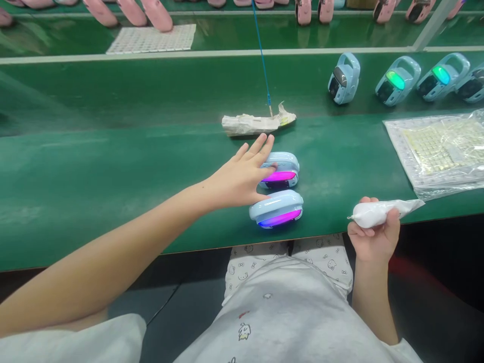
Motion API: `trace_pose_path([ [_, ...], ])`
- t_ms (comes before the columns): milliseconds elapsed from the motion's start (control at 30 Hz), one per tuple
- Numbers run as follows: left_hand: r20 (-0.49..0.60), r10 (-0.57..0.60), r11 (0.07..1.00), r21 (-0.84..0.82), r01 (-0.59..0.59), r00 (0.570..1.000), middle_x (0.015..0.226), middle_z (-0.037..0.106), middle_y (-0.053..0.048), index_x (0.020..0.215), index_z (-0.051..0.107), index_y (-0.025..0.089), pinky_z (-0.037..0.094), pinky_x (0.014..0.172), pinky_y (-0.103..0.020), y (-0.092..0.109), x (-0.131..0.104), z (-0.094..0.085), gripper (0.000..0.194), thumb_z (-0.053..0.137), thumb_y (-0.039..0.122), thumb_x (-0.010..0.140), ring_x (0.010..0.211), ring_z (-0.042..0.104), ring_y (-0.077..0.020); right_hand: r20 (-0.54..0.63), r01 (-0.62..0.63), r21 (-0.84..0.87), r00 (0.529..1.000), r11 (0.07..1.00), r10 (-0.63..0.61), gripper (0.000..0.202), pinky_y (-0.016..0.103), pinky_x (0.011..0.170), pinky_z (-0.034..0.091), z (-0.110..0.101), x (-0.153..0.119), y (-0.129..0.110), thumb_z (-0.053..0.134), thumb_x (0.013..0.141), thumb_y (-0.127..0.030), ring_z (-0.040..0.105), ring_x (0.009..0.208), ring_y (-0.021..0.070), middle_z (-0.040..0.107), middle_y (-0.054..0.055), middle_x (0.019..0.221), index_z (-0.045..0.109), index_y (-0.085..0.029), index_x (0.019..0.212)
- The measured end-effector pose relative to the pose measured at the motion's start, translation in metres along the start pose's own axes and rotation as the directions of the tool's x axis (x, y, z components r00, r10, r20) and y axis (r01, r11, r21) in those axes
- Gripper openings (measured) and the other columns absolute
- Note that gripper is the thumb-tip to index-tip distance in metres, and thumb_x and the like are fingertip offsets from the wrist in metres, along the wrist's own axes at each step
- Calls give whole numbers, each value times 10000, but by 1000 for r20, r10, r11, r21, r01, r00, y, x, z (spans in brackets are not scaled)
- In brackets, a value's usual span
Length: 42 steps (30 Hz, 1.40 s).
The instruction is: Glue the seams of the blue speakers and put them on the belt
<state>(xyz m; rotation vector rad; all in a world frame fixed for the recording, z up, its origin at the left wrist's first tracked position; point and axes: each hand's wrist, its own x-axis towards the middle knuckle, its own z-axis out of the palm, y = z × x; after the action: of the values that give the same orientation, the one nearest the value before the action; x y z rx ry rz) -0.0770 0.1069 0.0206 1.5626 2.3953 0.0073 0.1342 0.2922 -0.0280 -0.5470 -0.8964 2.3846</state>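
Two light-blue handled devices (pixel 284 218) with glowing pink-purple strips are on the green workbench, one behind the other. My left hand (pixel 242 176) reaches over the farther blue device (pixel 285 164), its fingers spread and a bent finger against its top. The left thumb is close to the nearer device; whether it touches is unclear. At the bench's front edge, my right hand (pixel 374 237) is closed around a white tapered plastic pouch (pixel 372 214). A thin tip sticks out of the pouch's left end, and its other end points right.
A paper-wrapped tool (pixel 257 123) on a blue cord (pixel 260 50) lies beyond my left hand. Several blue devices (pixel 344 80) stand at back right, some lit green. A plastic-bagged sheet (pixel 446 151) lies on the right. Pink devices (pixel 157 12) line the upper shelf.
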Motion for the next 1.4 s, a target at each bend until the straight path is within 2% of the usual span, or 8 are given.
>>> trace_pose_path([
  [167,7,-2,999,-34,2,1000,1560,-65,-172,1265,555,91,98,1135,-617,2,1,-1,557,617,433,830,1421,-86,-395,2,1,2,1000,1000,-1,430,69,333,371,1,2,-1,866,565,-470,294,340,-24,629,-62,744,601,-177,734],
  [400,-76,71,995,-58,-75,995,1553,-50,-196,1227,566,82,119,1112,-650,-2,1,4,566,593,496,842,1422,-71,-399,21,-10,-15,1000,1000,10,426,62,330,358,3,3,-1,860,571,-473,256,335,-25,590,-78,683,601,-173,725],
  [533,-48,55,994,-96,-60,997,1552,-28,-215,1238,563,53,112,1118,-649,-2,1,2,595,630,475,824,1416,-75,-416,22,-18,-23,1000,1000,19,419,62,338,368,4,3,-1,859,572,-475,255,340,-27,608,-83,704,604,-182,729],
  [767,-44,65,995,-73,-68,997,1552,-43,-211,1243,559,59,129,1117,-645,-2,2,3,585,631,459,822,1419,-80,-408,20,-23,-26,1000,999,23,423,63,329,368,5,4,-1,861,567,-475,253,339,-29,621,-82,716,601,-183,727],
  [1133,-115,88,986,-134,-103,989,1565,-11,-170,1231,576,100,129,1128,-636,-6,1,9,588,623,512,815,1431,-48,-394,32,-17,-50,999,999,19,415,76,324,343,7,4,1,849,580,-488,211,337,-24,605,-86,706,597,-188,719],
  [1300,-185,106,973,-183,-140,977,1568,3,-155,1243,575,123,133,1133,-629,-14,-1,15,564,608,507,832,1434,-31,-393,38,-27,-47,999,999,29,395,84,326,342,5,5,0,846,591,-483,198,332,-22,608,-89,712,623,-198,749],
  [1367,-292,61,943,-296,-151,955,1575,27,-125,1239,585,163,147,1136,-618,-17,-8,28,536,508,555,882,1437,-19,-385,41,-27,-30,999,999,28,386,80,321,327,2,6,0,843,591,-489,153,328,-25,612,-104,710,629,-210,751],
  [1400,-373,22,910,-377,-172,928,1577,61,-106,1239,585,194,165,1138,-607,-17,-13,38,528,431,577,910,1442,3,-371,39,-29,-21,999,999,29,382,78,316,317,-1,6,-1,841,592,-492,122,328,-26,625,-111,726,637,-219,765],
])
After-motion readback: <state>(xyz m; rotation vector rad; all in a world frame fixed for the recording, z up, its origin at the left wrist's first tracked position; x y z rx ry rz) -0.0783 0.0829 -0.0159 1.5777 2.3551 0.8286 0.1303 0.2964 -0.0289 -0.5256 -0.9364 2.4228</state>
